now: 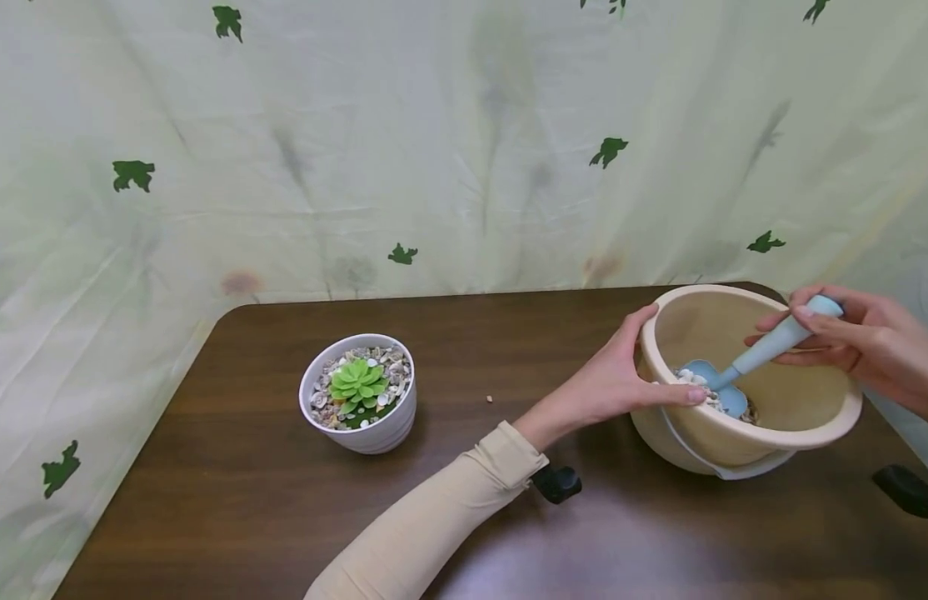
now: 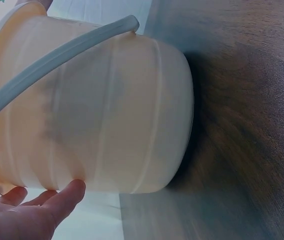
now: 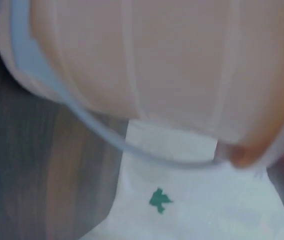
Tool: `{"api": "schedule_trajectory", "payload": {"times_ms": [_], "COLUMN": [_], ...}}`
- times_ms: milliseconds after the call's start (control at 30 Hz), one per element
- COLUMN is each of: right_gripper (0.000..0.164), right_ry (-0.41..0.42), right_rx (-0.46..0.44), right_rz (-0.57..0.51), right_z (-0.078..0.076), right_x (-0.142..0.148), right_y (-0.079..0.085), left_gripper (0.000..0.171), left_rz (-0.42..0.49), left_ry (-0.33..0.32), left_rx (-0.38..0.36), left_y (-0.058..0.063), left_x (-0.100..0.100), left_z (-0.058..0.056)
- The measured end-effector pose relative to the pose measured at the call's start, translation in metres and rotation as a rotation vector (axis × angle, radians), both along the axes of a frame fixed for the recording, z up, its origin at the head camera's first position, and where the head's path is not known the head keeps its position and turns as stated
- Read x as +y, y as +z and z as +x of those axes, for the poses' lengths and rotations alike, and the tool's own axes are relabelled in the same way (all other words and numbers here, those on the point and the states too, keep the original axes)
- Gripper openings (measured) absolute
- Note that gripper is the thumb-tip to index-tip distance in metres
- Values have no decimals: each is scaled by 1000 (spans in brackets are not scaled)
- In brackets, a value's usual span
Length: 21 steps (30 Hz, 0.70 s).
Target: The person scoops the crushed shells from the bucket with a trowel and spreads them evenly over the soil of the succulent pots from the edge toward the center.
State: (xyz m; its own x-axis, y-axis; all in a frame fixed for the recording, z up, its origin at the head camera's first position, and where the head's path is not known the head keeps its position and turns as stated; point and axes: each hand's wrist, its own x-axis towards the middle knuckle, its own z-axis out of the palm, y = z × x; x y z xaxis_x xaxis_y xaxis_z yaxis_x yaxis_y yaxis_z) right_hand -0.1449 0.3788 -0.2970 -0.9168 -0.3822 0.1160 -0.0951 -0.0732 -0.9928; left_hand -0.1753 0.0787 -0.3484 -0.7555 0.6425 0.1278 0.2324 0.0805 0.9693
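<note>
At the right of the head view stands a cream bucket [image 1: 801, 400], its mouth tipped slightly toward the camera. My left hand [image 1: 610, 379] holds it by the left side, thumb across the front rim and fingers along the outer wall, which the left wrist view also shows. In my right hand [image 1: 854, 333] is a small light-blue shovel [image 1: 775, 342], gripped by its handle. The shovel's blade lies low inside the bucket among white and brownish pebbles [image 1: 692, 377]; the front rim hides part of them. The right wrist view shows mainly the bucket's outer wall [image 3: 172, 65].
A white pot [image 1: 374, 437] stands left of centre on the dark wooden table [image 1: 246, 500], holding a green succulent [image 1: 356, 383] amid pebbles. One stray pebble [image 1: 490, 399] lies between pot and bucket. The bucket's grey handle [image 2: 57, 60] hangs down. A leaf-patterned curtain [image 1: 434, 125] hangs behind.
</note>
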Motion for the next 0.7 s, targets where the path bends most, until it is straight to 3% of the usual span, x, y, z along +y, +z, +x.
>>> {"api": "schedule_trajectory", "payload": {"times_ms": [200,367,533,633,700], "right_gripper": [28,28,22,23,24], "right_ry": [35,-10,-143,-158,-125], "right_rx": [6,-21,-175,-261,-317], "right_rz": [-158,-280,-389,-478,-580], "right_z": [1,2,1,1,1], "right_x": [18,28,34,38,40], "right_y": [-3,-7,-8,-8,-9], "left_gripper": [102,102,102,102,102], "left_rz": [2,8,15,28,44], "left_ry": [3,7,12,9,9], "left_rx": [8,5,2,-1,-7], "left_y": [2,3,4,3,1], "left_x": [0,0,0,1,1], "left_z": [-1,0,-1,0,0]}}
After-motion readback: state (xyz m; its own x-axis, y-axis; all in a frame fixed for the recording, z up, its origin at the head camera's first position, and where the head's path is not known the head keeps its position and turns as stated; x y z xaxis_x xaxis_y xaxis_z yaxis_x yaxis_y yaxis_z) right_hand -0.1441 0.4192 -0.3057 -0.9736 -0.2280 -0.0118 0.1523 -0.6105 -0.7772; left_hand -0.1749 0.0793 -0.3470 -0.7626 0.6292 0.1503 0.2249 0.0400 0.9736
